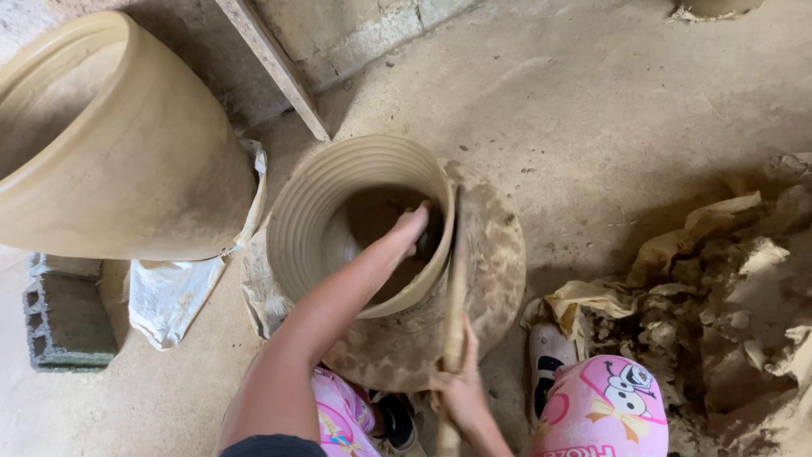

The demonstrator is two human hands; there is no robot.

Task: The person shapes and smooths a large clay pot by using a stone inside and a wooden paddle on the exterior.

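Two pots on view: one big finished-looking clay pot [110, 144] far left, tilted toward the camera, and one smaller ribbed pot [359, 220] in the middle, which is being worked
Bottom left: a grey concrete block [63, 317] is seen under the big pot, with a white plastic sack [182, 292] just beside it
Top middle: a wooden plank [271, 63] is leaned against the block wall
Left hand [414, 227]: reached down inside the ribbed pot, pressed against the inner wall on the right side; fingers are hidden in shadow, so open or curled can't be told
Ribbed pot: sat on a round clay-caked base [495, 271] on the floor, wall still wet-looking
Right hand [461, 385]: wrapped tight around a wooden paddle [457, 288], which is held upright against the pot's outer wall
Step, as judged: wall is being beaten and thinned, inside backed, outside paddled
Next move, as judged: even taps needed, with both sides kept opposite each other
Right: a heap of raw clay [727, 313] in torn paper
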